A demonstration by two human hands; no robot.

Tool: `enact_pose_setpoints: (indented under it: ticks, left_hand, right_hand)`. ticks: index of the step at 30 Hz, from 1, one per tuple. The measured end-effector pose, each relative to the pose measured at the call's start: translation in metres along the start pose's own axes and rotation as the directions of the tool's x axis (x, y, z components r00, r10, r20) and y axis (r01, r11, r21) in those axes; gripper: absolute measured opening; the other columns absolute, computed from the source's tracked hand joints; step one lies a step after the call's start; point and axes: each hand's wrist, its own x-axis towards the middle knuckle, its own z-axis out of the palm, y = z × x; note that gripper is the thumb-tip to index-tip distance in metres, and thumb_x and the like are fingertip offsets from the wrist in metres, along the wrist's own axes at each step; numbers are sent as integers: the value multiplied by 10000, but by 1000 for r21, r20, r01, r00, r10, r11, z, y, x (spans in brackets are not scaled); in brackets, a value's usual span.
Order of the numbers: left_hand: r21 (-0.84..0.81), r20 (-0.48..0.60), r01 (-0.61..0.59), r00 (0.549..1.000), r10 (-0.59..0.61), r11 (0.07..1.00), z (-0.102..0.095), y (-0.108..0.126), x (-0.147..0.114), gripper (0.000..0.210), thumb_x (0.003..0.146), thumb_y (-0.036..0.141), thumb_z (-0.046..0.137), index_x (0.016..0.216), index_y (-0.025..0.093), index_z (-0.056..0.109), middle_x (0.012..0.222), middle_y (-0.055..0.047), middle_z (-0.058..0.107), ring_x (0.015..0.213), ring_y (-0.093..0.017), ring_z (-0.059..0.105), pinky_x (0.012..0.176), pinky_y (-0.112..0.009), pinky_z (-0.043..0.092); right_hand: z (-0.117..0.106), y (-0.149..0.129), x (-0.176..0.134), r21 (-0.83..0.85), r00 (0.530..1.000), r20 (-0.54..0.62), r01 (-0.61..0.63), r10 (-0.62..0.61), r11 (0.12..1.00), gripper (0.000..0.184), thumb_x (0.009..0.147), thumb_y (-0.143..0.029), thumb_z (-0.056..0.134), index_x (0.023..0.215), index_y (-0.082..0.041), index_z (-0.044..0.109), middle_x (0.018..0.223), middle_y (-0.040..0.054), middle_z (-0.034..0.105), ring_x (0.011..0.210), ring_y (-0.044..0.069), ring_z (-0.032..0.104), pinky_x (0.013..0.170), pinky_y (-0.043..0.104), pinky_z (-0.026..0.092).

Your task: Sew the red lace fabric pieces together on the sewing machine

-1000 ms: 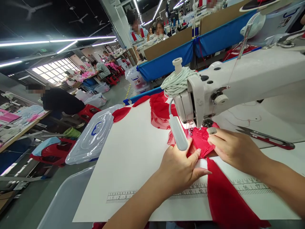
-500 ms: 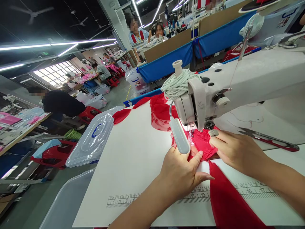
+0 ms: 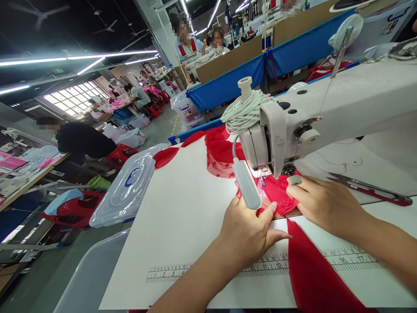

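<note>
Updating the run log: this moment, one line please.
left hand: on red fabric; right hand: at fabric's edge; sewing machine: over fabric; snips: on table

1. Straight white tube lights (image 3: 112, 55) cross the dark ceiling (image 3: 81, 26).
2. Bright, many-paned rectangular window (image 3: 76, 95) beyond the white worktop's (image 3: 176, 208) far-left corner.
3. Past its left edge: smooth grey floor (image 3: 48, 274), red plastic stool (image 3: 76, 213).

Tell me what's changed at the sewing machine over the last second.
The sewing machine appears slightly farther right, probably from camera movement. Nothing was visibly grabbed or released: the left hand and right hand stay on the red fabric, and the scissors still lie on the table.
</note>
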Motion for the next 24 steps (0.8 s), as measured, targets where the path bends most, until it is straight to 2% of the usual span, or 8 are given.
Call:
enact_pose_setpoints:
  ticks: [10, 18, 24]
  left_hand:
    - [14, 32, 17, 999, -18, 1000, 4, -7, -1, 602, 979, 676, 399, 1237, 227, 707, 1125, -143, 708, 904, -253, 637, 702, -350, 475]
    - [45, 81, -12, 997, 8, 999, 5, -4, -2, 675, 1008, 655, 316, 1301, 152, 657, 1171, -166, 684, 938, -267, 634, 774, -384, 470]
    - [54, 95, 0, 995, -5, 999, 3, -3, -1, 679, 988, 677, 341, 1315, 167, 648, 1093, -157, 699, 943, -284, 632, 827, -411, 452]
  right_hand:
    - [-1, -2, 6, -75, 999, -29, 20, -22, 997, 290, 777, 30, 402, 604, -194, 463, 598, -7, 427, 507, 119, 386, 436, 281, 191]
    - [5, 0, 1, -77, 1000, 20, -5, 7, 997, 277, 772, 33, 410, 622, -194, 462, 615, 2, 438, 550, 132, 414, 470, 278, 188]
    - [5, 0, 1, -82, 999, 32, -17, 20, 997, 260, 773, 7, 423, 614, -193, 473, 636, 13, 456, 545, 136, 373, 477, 295, 153]
